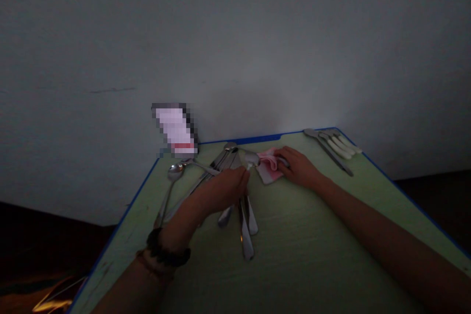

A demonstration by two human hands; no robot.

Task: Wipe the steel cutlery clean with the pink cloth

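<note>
Near the middle of the table, my left hand (230, 186) is closed around a spoon (252, 158), its bowl pointing away from me and its handle mostly hidden by my fingers. Beside that bowl, my right hand (297, 166) grips a folded pink and white cloth (270, 169). The cloth lies very close to the spoon's bowl; whether they touch I cannot tell. Under and around my left hand spreads a pile of metal cutlery (246, 235), partly covered by the hand. Another spoon (175, 171) lies to the left of the pile.
A phone-like device (176, 130), blurred out, leans on the wall at the back left. At the back right lie several white-handled utensils (342, 147) and a long metal utensil (333, 154). The green table (312, 255) has a blue edge and meets a grey wall.
</note>
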